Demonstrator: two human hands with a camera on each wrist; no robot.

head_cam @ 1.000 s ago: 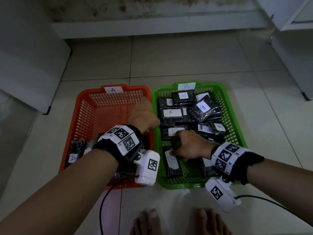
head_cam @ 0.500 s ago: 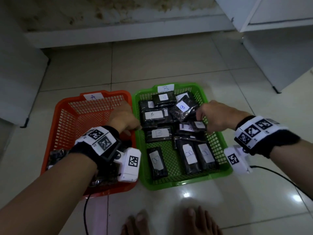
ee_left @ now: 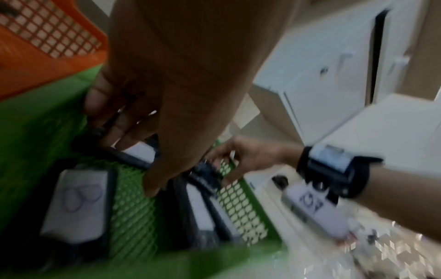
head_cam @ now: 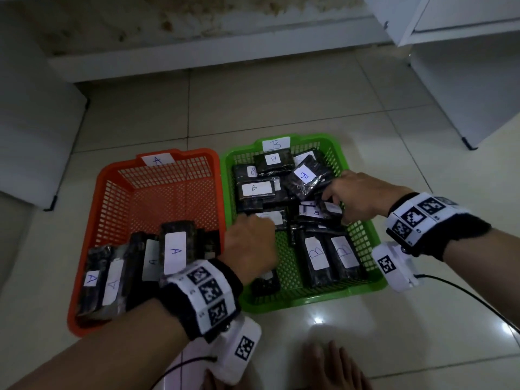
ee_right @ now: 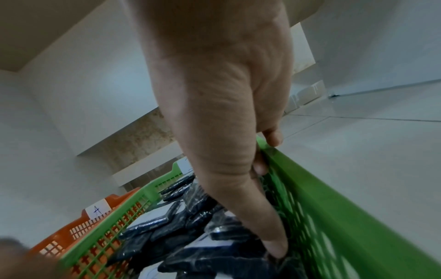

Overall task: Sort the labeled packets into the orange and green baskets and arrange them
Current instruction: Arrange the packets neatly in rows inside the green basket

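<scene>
The orange basket (head_cam: 93,220), tagged A, holds several black A packets (head_cam: 174,249) standing at its near end. Beside it, the green basket (head_cam: 309,301), tagged B, holds many black B packets (head_cam: 315,254), two lying flat near me and the rest piled at the back. My left hand (head_cam: 259,223) reaches into the green basket's middle, fingers curled on the edge of a labeled packet (ee_left: 140,152). My right hand (head_cam: 337,204) is at the basket's right wall and grips a small packet (head_cam: 330,208); its thumb (ee_right: 274,249) presses down on the pile.
White cabinets (head_cam: 464,80) stand at the right and a white unit (head_cam: 33,136) at the left. A stained wall ledge runs behind the baskets. My bare feet (head_cam: 332,367) and a black cable (head_cam: 464,294) lie on the tiled floor near me.
My left hand has moved from the orange basket's right rim into the green basket. My right hand went from the basket's near middle to its right side and stays there.
</scene>
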